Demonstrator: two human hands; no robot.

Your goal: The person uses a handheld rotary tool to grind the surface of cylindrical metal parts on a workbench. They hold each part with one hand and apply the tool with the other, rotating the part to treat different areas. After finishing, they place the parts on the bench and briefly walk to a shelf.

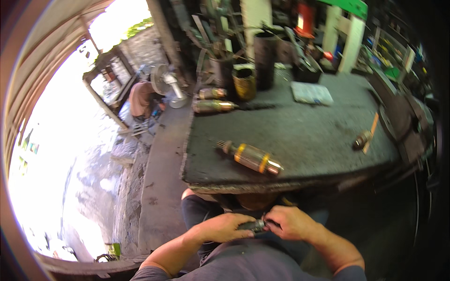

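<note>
Close to my body, below the bench's front edge, both hands are closed around a small grey metal cylindrical part [255, 226]. My left hand [226, 228] wraps its left end, with the fingers partly covering it. At its right end, my right hand [289, 223] pinches with curled fingertips. Its exact kind is too small and covered to tell. On the bench in front of them lies a motor armature [251, 157] with yellow bands, a copper commutator at its right end and a toothed shaft at its left. Neither hand touches it.
The dark workbench [300, 136] carries two more armatures [213, 107] at its back left, tool-filled cans [244, 84], a pale plastic packet [311, 93] and a small metal part [362, 139] beside an orange stick. A vise [407, 122] stands right. Beyond, a person [143, 100] crouches near a fan [168, 85].
</note>
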